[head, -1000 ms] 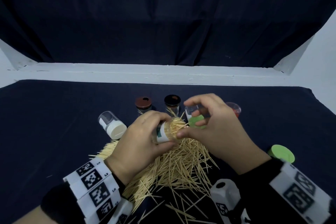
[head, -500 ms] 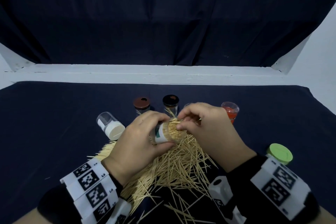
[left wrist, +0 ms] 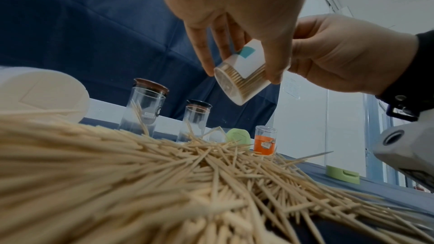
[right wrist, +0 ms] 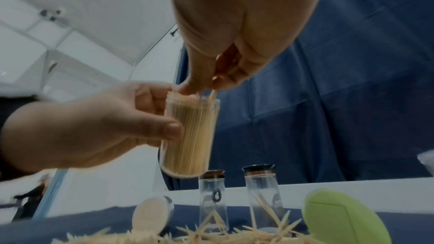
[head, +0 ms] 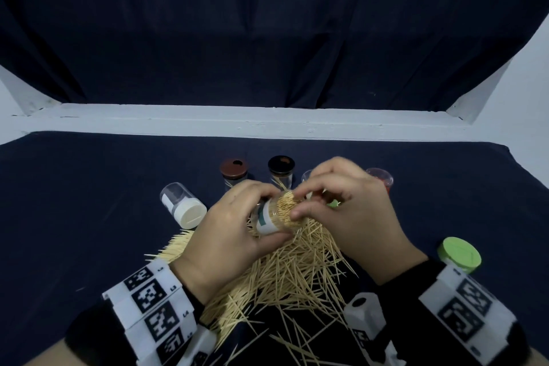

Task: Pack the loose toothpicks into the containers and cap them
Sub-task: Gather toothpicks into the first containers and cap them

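Container (head: 271,217) sits gripped in the left hand (head: 228,235) above the toothpick pile (head: 291,273), mouth tilted toward the right hand (head: 347,211), whose fingertips pinch toothpicks at its rim, so they'd go in lengthwise.

This looks like a recording studio or lab set-up, not a home. The table (head: 89,202) is covered with dark blue cloth, and the same cloth (head: 267,24) hangs as a backdrop behind it. White frame bars (head: 267,120) border the stage. Both wrists carry marker bands (head: 151,297) with printed codes.
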